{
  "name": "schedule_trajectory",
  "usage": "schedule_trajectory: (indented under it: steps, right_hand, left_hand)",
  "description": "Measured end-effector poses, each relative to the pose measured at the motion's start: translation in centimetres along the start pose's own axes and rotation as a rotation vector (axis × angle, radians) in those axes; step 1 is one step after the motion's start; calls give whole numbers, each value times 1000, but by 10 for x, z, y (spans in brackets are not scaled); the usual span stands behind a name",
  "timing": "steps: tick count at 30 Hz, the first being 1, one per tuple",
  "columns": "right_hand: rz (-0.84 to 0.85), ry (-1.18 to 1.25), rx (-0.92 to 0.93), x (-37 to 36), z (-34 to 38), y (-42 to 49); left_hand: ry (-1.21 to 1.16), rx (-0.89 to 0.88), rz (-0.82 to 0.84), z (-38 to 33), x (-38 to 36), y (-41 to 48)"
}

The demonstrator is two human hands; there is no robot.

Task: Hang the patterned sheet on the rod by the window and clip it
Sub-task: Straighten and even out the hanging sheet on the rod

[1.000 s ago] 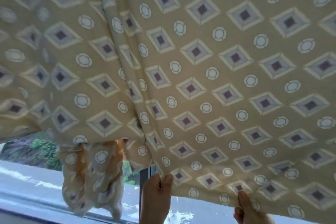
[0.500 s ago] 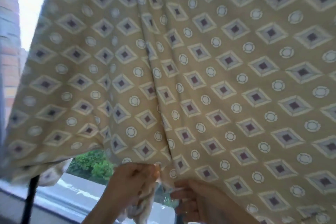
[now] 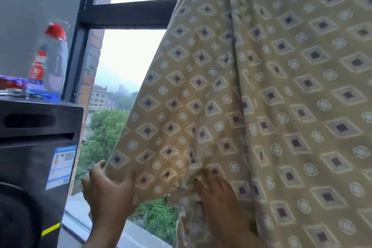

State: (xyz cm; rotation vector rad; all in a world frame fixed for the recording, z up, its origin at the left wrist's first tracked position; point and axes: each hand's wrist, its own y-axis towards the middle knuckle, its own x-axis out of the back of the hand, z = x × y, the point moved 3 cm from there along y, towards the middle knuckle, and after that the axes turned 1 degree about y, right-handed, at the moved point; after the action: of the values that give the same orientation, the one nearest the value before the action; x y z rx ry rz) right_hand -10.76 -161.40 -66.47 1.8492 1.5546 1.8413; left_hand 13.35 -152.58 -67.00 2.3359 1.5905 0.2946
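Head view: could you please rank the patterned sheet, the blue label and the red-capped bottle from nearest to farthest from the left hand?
1. patterned sheet: lower edge gripped by the left hand.
2. blue label: just left, on the black appliance.
3. red-capped bottle: upper left, atop that appliance.

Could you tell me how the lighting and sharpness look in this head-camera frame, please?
Head view: backlit; sky in the window is blown white, the patterned sheet glows through, the left hand and right hand look dim, the bottle blurred.

A tan sheet [image 3: 261, 86] patterned with diamonds and circles hangs in folds across the window [image 3: 124, 56], its lower edge seemingly bunched.
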Motion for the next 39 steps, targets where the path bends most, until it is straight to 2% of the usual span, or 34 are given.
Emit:
schedule_trajectory:
  steps: [2, 4, 5, 6, 8, 9, 10, 12, 14, 15, 17, 18, 20, 22, 23, 25, 26, 27, 29, 33, 36, 39]
  right_hand:
    - [-41, 73, 5, -10, -11, 3]
    - [-122, 202, -32, -9, -22, 4]
    - [-142, 258, -62, -9, -33, 1]
    - [-148, 254, -114, -5, -42, -4]
    - [-138, 312, -259, 5, -62, -15]
    - [-112, 368, -337, 10, -70, -19]
    - [20, 426, -398, 11, -74, -22]
    - [188, 392, -380, 13, -66, -23]
    - [81, 450, -221, 33, -37, -21]
    - [-1, 560, -163, 49, -17, -17]
    - [6, 839, -144, 68, 14, -6]
    - [40, 978, -178, 67, 22, -1]
    - [20, 1113, -221, 60, 34, 8]
    - [-124, 1099, -265, 55, 23, 17]
    - [-155, 1142, -345, 57, 11, 21]
    - [-163, 1300, -522, 59, -16, 25]
    - [-140, 1389, -590, 59, -28, 25]
    - [-103, 1462, -654, 61, -38, 27]
    - [-12, 1591, -725, 60, -50, 29]
    - [-13, 1662, -705, 59, -42, 37]
    - [-55, 1763, -744, 48, -26, 32]
    - [-65, 1696, -713, 45, -4, 24]
  left_hand:
    - [122, 59, 158, 16, 3, 28]
    - [1, 158, 414, 28, -1, 41]
    - [-54, 153, 536, 33, -5, 42]
    - [-46, 84, 580, 35, -7, 43]
    - [58, -82, 543, 37, -7, 47]
    - [36, -119, 502, 33, -5, 46]
    - [-37, -136, 471, 29, -4, 44]
    - [-271, -132, 472, 10, -3, 34]
    - [-478, -78, 619, -16, -11, 10]
    - [-577, -29, 713, -30, -17, -5]
    - [-751, 109, 877, -54, -29, -29]
    - [-789, 125, 949, -64, -36, -35]
    - [-691, -5, 1031, -84, -45, -43]
    - [-570, -172, 1006, -94, -54, -40]
    - [-492, -253, 913, -94, -57, -33]
    - [-237, -467, 600, -85, -55, -14]
    - [-101, -505, 460, -78, -51, -5]
    - [-37, -459, 353, -71, -49, 0]
    - [-130, -184, 293, -56, -56, 1]
    - [-259, 225, 521, -30, -79, -8]
    - [-380, 560, 513, 5, -79, -13]
    - [-605, 644, 591, 17, -77, -16]
